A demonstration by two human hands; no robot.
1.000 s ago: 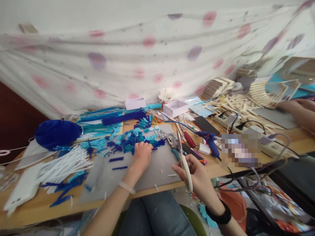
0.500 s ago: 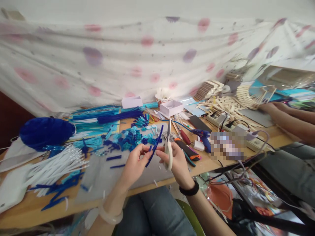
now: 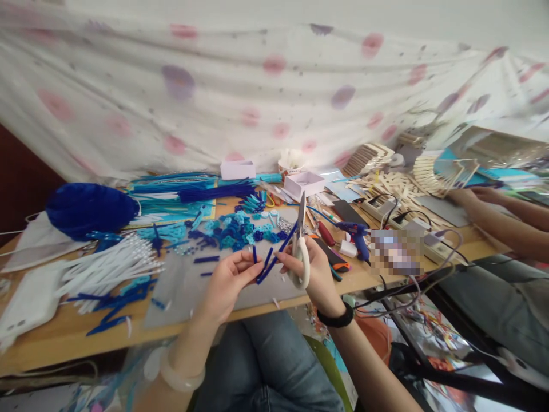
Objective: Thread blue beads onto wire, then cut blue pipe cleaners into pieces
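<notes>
In front of me, above the grey mat (image 3: 240, 300), my left hand (image 3: 227, 280) pinches thumb to fingers, with a short dark blue pipe-cleaner piece (image 3: 254, 254) standing up from its grip. My right hand (image 3: 316, 269) has a pair of scissors (image 3: 302, 220) hung on it, white handles in the palm and blades pointing up. Its thumb and fingers also pinch a longer dark blue pipe cleaner (image 3: 266, 273), whose lower end is folded into a narrow V near my left fingertips. Beyond both hands lies a heap of blue and turquoise pipe-cleaner flowers (image 3: 235, 229).
White pipe cleaners (image 3: 103, 272) and a white phone (image 3: 32, 306) lie at left, beside a dark blue bundle (image 3: 92, 210). Rightward are a blue glue gun (image 3: 358, 237), a power strip (image 3: 441, 252) and wooden sticks (image 3: 398, 189). Another person's arms (image 3: 510, 212) reach in at far right.
The long pipe cleaner, a single gently curved strand before, now has its lower end bent up into a V. Both hands stay close together; the view has shifted slightly.
</notes>
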